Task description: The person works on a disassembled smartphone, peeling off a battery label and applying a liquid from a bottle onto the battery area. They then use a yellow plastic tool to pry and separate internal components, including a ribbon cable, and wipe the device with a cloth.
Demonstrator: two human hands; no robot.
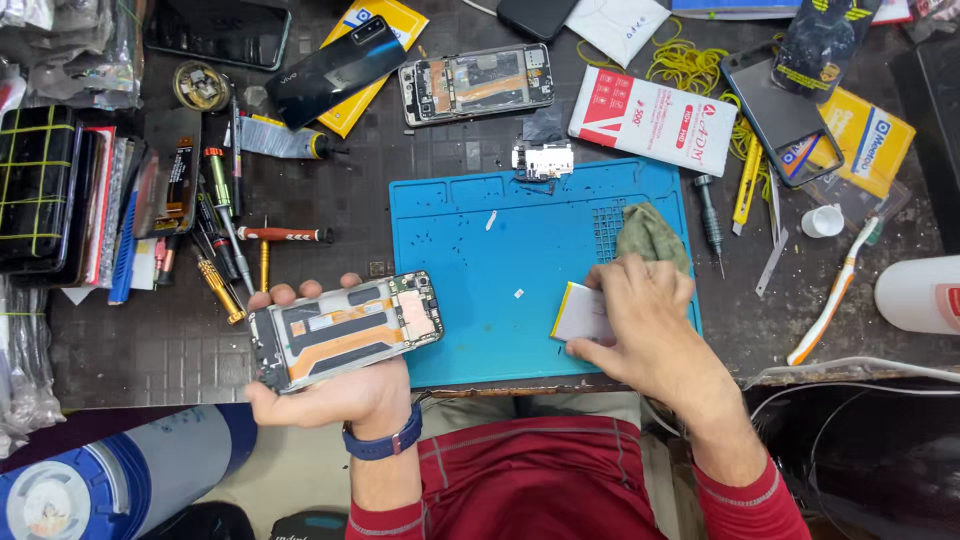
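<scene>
Head view: left hand (340, 390) gripping opened grey smartphone with exposed orange-and-black internals (345, 330); right hand (640, 320) pinching flat white battery with yellow edge (580, 315) on blue rubber repair mat (500, 270).

A second opened phone (477, 84) is being kept face-down above the blue work mat (480, 300). Screwdrivers (225, 240) are being stored in a loose row left of the mat. A white toothbrush (832, 296) and a white bottle (918, 294) are being kept at the right. Yellow rubber bands (690, 65) are being left near a white-and-red packet (652, 120).
</scene>
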